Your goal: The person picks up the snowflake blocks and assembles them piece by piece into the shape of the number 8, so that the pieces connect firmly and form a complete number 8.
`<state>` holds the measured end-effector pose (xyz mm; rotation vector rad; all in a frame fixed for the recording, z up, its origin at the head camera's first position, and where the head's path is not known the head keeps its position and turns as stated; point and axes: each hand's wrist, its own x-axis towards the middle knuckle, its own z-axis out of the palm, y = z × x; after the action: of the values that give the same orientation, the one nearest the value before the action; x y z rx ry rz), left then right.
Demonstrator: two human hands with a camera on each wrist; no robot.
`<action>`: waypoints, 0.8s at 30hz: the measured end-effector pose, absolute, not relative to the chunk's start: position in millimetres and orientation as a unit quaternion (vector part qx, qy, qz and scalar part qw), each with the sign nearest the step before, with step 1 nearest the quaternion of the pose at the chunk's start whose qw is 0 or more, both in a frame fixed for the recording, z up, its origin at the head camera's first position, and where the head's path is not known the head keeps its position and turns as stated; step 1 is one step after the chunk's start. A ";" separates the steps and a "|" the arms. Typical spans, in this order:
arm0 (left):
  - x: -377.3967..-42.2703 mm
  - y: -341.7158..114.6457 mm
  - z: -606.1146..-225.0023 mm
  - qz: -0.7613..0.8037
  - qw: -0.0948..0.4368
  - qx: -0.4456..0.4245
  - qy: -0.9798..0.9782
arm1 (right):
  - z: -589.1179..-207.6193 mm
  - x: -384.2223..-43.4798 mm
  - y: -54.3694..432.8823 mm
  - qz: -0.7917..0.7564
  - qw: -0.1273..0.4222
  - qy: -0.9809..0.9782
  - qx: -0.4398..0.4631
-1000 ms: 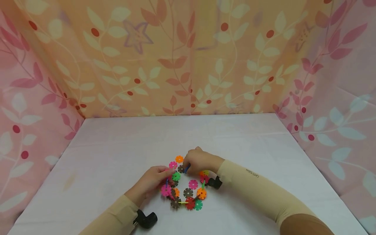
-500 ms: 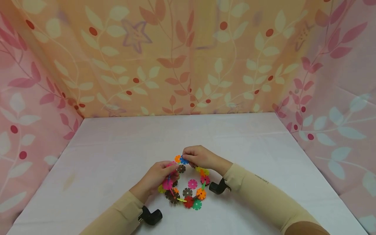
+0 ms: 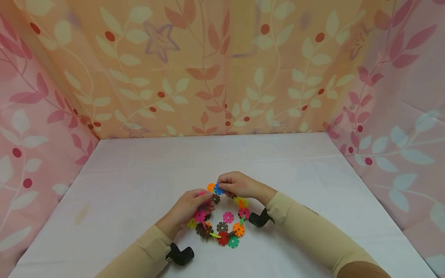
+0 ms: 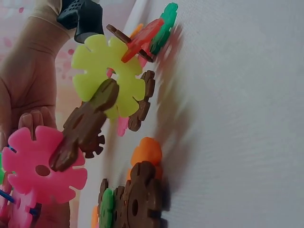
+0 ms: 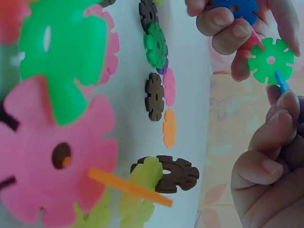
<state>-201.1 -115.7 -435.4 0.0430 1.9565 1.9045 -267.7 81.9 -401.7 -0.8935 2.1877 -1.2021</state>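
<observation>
A chain of colourful plastic snowflake discs curves between my hands in the head view. My left hand (image 3: 185, 210) grips its left end, where a pink disc (image 4: 23, 147), a brown disc (image 4: 90, 123) and a yellow disc (image 4: 90, 61) hang linked. Beyond its fingers a green disc (image 5: 280, 66) sticks out in the right wrist view, near a darker blue disc (image 5: 237, 7) among the fingers. My right hand (image 3: 245, 187) pinches a light blue disc (image 3: 219, 189) between thumb and fingers. Its edge overlaps the green disc's rim in the right wrist view.
The chain's other side, with an orange disc (image 3: 238, 229) and a red disc (image 3: 223, 238), lies on the white table (image 3: 139, 166). Loose discs rest inside and behind the loop, including a pink disc (image 3: 228, 217) and an orange disc (image 3: 211, 187). Patterned curtains (image 3: 205, 69) surround the table.
My right hand has lifted the blue disc from low over the table and turned it toward my left hand. My left hand has shifted up and right, drawing the chain's left end along.
</observation>
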 end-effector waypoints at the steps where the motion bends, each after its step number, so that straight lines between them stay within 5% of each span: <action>1: -201.4 -115.3 -435.3 0.684 0.205 0.014 0.700 | -401.4 -268.4 82.1 -0.438 0.243 0.802 -0.325; 24: -208.1 -115.8 -439.4 0.713 0.208 -0.005 0.670 | -408.7 -281.6 81.0 -0.450 0.283 0.793 -0.298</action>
<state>-208.1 -115.8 -439.4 -0.0148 1.8639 1.9853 -281.6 81.0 -408.7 -0.7979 2.1234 -1.2045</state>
